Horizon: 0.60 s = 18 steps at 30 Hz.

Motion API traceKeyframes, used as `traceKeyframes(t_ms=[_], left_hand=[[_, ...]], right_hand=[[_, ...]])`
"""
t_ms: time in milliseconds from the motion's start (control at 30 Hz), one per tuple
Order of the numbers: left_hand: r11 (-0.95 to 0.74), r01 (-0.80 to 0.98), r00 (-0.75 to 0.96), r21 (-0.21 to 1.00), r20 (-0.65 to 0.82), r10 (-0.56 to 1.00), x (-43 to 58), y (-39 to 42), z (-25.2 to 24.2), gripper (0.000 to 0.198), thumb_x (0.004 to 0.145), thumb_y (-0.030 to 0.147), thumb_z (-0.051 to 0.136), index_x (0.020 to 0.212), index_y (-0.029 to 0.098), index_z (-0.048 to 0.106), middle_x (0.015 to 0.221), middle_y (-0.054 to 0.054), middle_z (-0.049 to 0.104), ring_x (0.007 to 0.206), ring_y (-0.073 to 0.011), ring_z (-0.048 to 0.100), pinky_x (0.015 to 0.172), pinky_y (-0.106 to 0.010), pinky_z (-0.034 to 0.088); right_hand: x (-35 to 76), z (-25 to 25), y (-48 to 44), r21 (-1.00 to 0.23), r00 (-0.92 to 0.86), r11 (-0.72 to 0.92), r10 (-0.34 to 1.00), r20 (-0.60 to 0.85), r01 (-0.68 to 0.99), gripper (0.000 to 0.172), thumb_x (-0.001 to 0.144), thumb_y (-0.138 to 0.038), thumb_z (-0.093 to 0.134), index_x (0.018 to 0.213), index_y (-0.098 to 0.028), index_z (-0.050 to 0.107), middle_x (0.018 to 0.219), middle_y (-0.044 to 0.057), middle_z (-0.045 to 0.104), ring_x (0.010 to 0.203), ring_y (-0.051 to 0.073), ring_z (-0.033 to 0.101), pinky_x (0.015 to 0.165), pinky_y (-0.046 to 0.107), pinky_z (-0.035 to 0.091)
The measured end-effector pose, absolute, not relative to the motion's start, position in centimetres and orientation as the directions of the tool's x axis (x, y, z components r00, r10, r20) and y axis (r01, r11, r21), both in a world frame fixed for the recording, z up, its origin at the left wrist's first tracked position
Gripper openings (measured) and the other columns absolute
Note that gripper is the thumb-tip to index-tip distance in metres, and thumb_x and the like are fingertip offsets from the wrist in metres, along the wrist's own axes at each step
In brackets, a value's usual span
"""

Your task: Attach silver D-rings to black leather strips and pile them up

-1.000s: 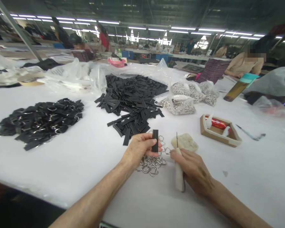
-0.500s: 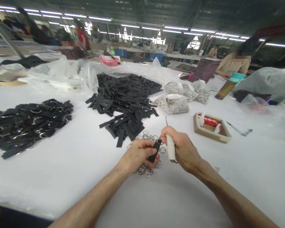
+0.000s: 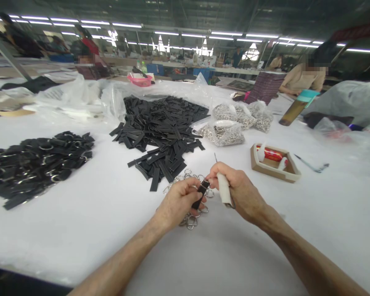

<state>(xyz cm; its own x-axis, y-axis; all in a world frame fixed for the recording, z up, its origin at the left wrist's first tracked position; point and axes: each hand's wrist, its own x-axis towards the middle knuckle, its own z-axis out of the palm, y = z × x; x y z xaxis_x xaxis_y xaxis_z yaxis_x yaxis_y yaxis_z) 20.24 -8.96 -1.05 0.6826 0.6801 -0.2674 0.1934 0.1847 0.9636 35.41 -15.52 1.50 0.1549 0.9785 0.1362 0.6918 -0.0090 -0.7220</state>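
My left hand (image 3: 180, 201) pinches a short black strap (image 3: 200, 195) between thumb and fingers. A metal ring sits around the strap's far end. Closed around a tool with a white-wrapped handle (image 3: 224, 190) is my right hand (image 3: 245, 191); a thin metal shaft (image 3: 216, 157) sticks out beyond the knuckles. Its thumb and index fingertips meet the ringed end of the strap. Loose D-rings (image 3: 191, 222) lie under and around my left hand, partly hidden by it. Just beyond them spreads a big heap of flat black straps (image 3: 166, 123).
At left lies a pile of black straps fitted with rings (image 3: 40, 160). Bags of metal rings (image 3: 223, 133) stand at centre right, near a cardboard tray (image 3: 274, 176) with a red tube. A bottle (image 3: 299, 107) and a thin tool (image 3: 310, 164) are farther right. Co-workers sit beyond the table.
The strap in my left hand has turned slightly, with its ring now plainer across the end. The white handle in my right hand has tilted a little. Both hands keep their hold.
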Motion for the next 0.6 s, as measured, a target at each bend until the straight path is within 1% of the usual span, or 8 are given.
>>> traceKeyframes(t_ms=[100, 167, 200, 267, 333, 467, 533, 600], left_hand=[[0.420, 0.015, 0.683, 0.908, -0.316, 0.659, 20.0, -8.6, -0.8, 0.033, 0.072, 0.014, 0.057, 0.103, 0.019, 0.048, 0.073, -0.004, 0.066, 0.062, -0.0179, 0.064, 0.055, -0.030, 0.053], [0.511, -0.080, 0.668, 0.856, -0.335, 0.665, 19.9, -8.4, -0.7, 0.041, 0.073, 0.011, 0.057, 0.110, 0.019, 0.045, 0.075, -0.005, 0.067, 0.062, -0.0185, 0.066, 0.061, -0.034, 0.054], [0.540, -0.112, 0.660, 0.834, -0.344, 0.668, 19.8, -8.3, -0.7, 0.040, 0.073, 0.009, 0.057, 0.110, 0.018, 0.047, 0.075, -0.006, 0.068, 0.063, -0.0188, 0.066, 0.062, -0.034, 0.054], [0.573, -0.152, 0.658, 0.805, -0.351, 0.667, 19.8, -8.1, -0.8, 0.032, 0.073, 0.007, 0.056, 0.104, 0.015, 0.052, 0.076, -0.008, 0.068, 0.064, -0.0189, 0.067, 0.062, -0.032, 0.054], [0.591, -0.191, 0.653, 0.784, -0.348, 0.673, 19.8, -8.0, -0.9, 0.022, 0.073, 0.005, 0.055, 0.094, 0.012, 0.057, 0.073, -0.009, 0.068, 0.062, -0.0174, 0.066, 0.060, -0.028, 0.054], [0.616, -0.275, 0.618, 0.738, -0.355, 0.702, 19.9, -7.9, -0.9, 0.015, 0.073, -0.001, 0.052, 0.081, 0.010, 0.059, 0.068, -0.008, 0.067, 0.054, -0.0132, 0.064, 0.057, -0.023, 0.053], [0.641, -0.287, 0.624, 0.712, -0.368, 0.689, 19.9, -8.0, -0.9, 0.015, 0.074, -0.002, 0.050, 0.080, 0.009, 0.059, 0.067, -0.008, 0.067, 0.053, -0.0128, 0.064, 0.056, -0.022, 0.053], [0.672, -0.285, 0.636, 0.684, -0.389, 0.666, 19.9, -8.1, -0.9, 0.016, 0.074, -0.002, 0.050, 0.081, 0.009, 0.059, 0.067, -0.008, 0.067, 0.054, -0.0135, 0.064, 0.054, -0.022, 0.052]], right_hand=[[35.5, 1.0, -15.8, -0.746, 0.213, 0.027, 0.951, 0.224, 0.665, 0.006, 0.082, -0.021, 0.048, 0.085, -0.023, 0.053, 0.053, -0.008, 0.048, 0.044, 0.008, 0.039, 0.041, 0.019, 0.029], [35.4, 0.6, -16.0, -0.708, 0.183, 0.125, 0.922, 0.342, 0.695, 0.011, 0.082, -0.018, 0.049, 0.090, -0.023, 0.054, 0.059, -0.006, 0.051, 0.047, 0.009, 0.042, 0.045, 0.020, 0.032], [35.3, 0.4, -16.0, -0.674, 0.138, 0.195, 0.903, 0.407, 0.712, 0.011, 0.083, -0.016, 0.049, 0.091, -0.023, 0.055, 0.065, -0.005, 0.055, 0.053, 0.010, 0.046, 0.050, 0.021, 0.035], [35.0, 0.1, -16.1, -0.587, 0.019, 0.331, 0.861, 0.509, 0.739, 0.012, 0.083, -0.015, 0.049, 0.091, -0.021, 0.055, 0.077, -0.001, 0.059, 0.066, 0.012, 0.051, 0.060, 0.023, 0.039], [34.6, -0.1, -15.9, -0.485, -0.105, 0.433, 0.818, 0.565, 0.760, 0.013, 0.084, -0.013, 0.047, 0.090, -0.020, 0.055, 0.080, 0.001, 0.060, 0.072, 0.015, 0.052, 0.064, 0.026, 0.039], [33.8, -0.4, -15.4, -0.283, -0.293, 0.557, 0.726, 0.622, 0.781, 0.016, 0.085, -0.009, 0.040, 0.084, -0.017, 0.053, 0.082, 0.005, 0.061, 0.068, 0.016, 0.047, 0.059, 0.028, 0.038], [33.6, -0.6, -15.3, -0.229, -0.325, 0.578, 0.695, 0.641, 0.784, 0.016, 0.086, -0.008, 0.039, 0.081, -0.017, 0.052, 0.082, 0.007, 0.061, 0.068, 0.017, 0.046, 0.059, 0.028, 0.039], [33.5, -0.8, -15.3, -0.210, -0.337, 0.590, 0.678, 0.653, 0.780, 0.014, 0.086, -0.008, 0.041, 0.079, -0.017, 0.051, 0.079, 0.007, 0.060, 0.068, 0.017, 0.046, 0.059, 0.029, 0.039]])
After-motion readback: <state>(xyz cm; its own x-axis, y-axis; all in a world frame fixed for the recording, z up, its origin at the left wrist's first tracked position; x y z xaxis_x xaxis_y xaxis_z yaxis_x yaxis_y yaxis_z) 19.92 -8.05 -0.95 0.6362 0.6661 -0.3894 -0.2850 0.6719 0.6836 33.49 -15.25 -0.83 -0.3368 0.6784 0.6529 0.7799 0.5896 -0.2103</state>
